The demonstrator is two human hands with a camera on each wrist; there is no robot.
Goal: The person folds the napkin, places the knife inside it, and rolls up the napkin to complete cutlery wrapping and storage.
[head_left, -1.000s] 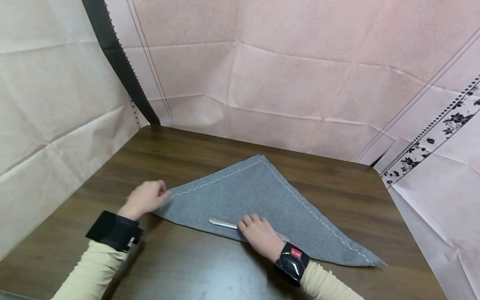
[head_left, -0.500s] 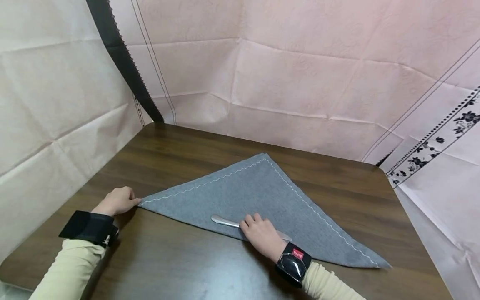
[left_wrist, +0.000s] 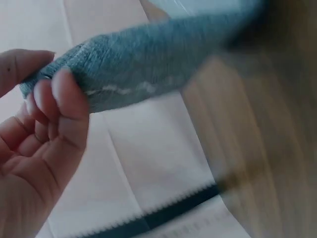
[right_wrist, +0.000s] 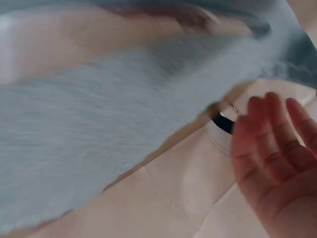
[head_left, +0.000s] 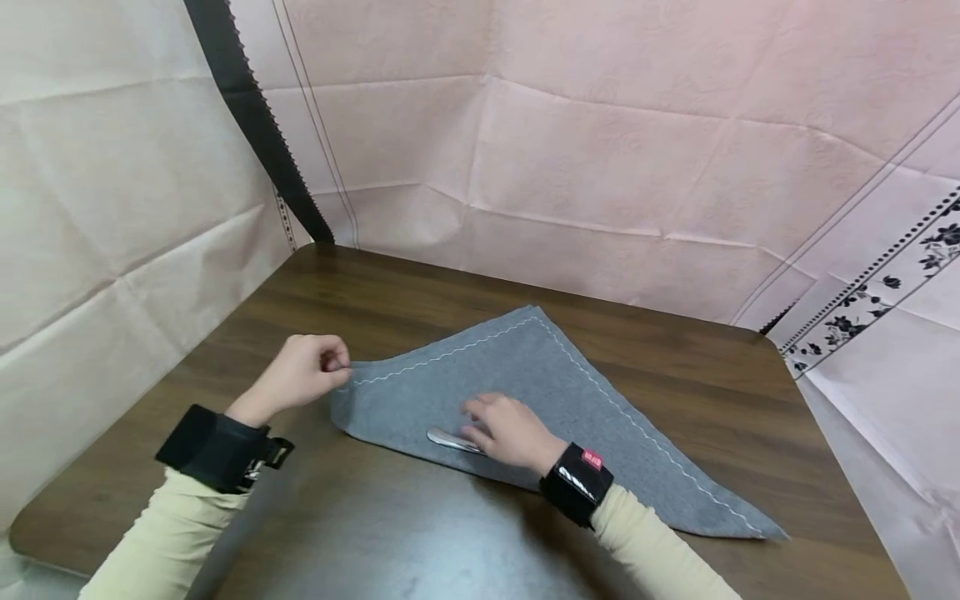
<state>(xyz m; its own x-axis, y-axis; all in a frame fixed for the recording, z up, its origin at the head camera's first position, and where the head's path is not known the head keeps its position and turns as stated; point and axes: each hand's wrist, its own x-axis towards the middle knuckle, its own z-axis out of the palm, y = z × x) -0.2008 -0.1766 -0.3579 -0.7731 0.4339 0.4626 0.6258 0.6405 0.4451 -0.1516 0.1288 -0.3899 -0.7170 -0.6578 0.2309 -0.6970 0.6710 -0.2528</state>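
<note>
A grey cloth napkin (head_left: 585, 433) with white wavy stitching lies folded into a triangle. My left hand (head_left: 300, 373) pinches its left corner and holds it raised off the table; in the left wrist view, the thumb and fingertips of that hand (left_wrist: 49, 134) grip the cloth (left_wrist: 133, 59). A silver table knife (head_left: 452, 439) lies on the napkin near the long front edge, its handle end showing and its blade hidden behind my right hand (head_left: 513, 432). That hand hovers over the knife, fingers loosely bent; the right wrist view shows nothing held in the hand (right_wrist: 277, 163).
The napkin rests on a brown wooden table (head_left: 375, 508) with rounded corners. Pale patterned sheeting (head_left: 570, 167) hangs behind and at the sides, with a black strip (head_left: 255, 117) at the left. Each wrist wears a black band.
The left hand, at the corner on the table half a second ago, has moved right and up with the corner pinched. The right hand has let go of the knife and lifted slightly.
</note>
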